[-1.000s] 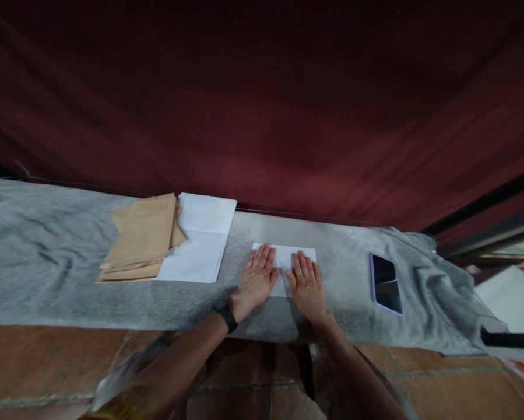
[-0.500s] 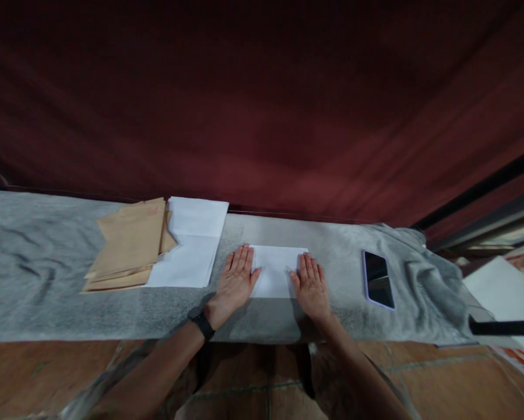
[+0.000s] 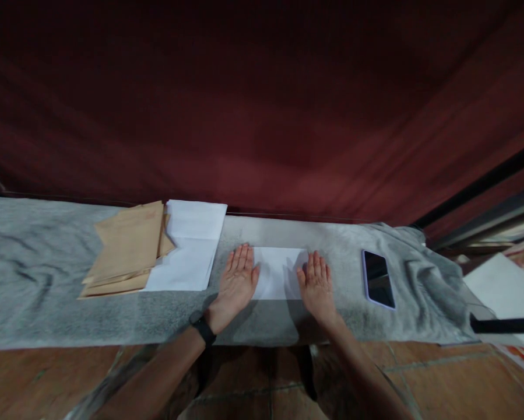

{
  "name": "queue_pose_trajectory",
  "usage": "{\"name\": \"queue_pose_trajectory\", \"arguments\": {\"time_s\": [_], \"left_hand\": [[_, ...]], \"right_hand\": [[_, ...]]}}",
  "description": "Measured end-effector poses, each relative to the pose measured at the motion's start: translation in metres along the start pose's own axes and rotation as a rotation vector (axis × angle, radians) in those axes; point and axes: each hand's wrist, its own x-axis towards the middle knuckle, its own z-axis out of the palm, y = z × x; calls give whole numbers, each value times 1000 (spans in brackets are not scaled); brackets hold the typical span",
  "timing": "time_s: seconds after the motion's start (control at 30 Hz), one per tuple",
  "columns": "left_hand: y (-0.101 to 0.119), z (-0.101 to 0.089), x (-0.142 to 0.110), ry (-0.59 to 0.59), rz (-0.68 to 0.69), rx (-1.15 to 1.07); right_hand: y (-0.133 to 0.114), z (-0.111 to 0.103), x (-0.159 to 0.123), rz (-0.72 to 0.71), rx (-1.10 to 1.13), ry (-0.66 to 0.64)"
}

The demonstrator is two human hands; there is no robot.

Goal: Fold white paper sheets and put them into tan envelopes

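Note:
A white sheet of paper (image 3: 280, 274), folded or cut to a small rectangle, lies flat on the grey cloth in front of me. At its left edge is my left hand (image 3: 238, 279), open and palm down, with a dark watch on the wrist. My right hand (image 3: 316, 284) is open over the paper's right edge, fingers straight and thumb a little apart. Shadows under both hands suggest they hover just above the surface. Neither hand holds anything.
Left of my hands lie larger white sheets (image 3: 192, 248), partly under a pile of brown envelopes (image 3: 133, 245). A phone in a lilac case (image 3: 377, 279) rests to the right on the grey cloth (image 3: 344, 245). Behind hangs a dark red curtain (image 3: 262, 146).
Both hands have lifted slightly off the paper. The right hand has shifted a little to the right, uncovering more of the sheet, which stays in place.

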Motion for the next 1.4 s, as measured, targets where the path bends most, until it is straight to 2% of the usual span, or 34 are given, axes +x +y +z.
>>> {"name": "queue_pose_trajectory", "arguments": {"time_s": [0.2,0.33,0.47,0.67,0.97,1.13,1.4], "left_hand": [[37,10,5,-33,200,-105],[45,18,12,-78,180,-86],[43,23,18,-78,166,-69],[37,25,17,-47,159,-51],[24,15,11,-32,100,-25],[17,13,8,-67,44,7],[5,18,2,-54,7,0]], "right_hand": [[-33,-4,10,-178,108,-79],[-49,-3,17,-190,122,-163],[-53,1,22,-147,111,-167],[-49,8,20,-148,74,-110],[-35,6,13,-140,23,-36],[-22,8,8,-133,18,-21],[-6,7,4,-96,5,-39]]}}
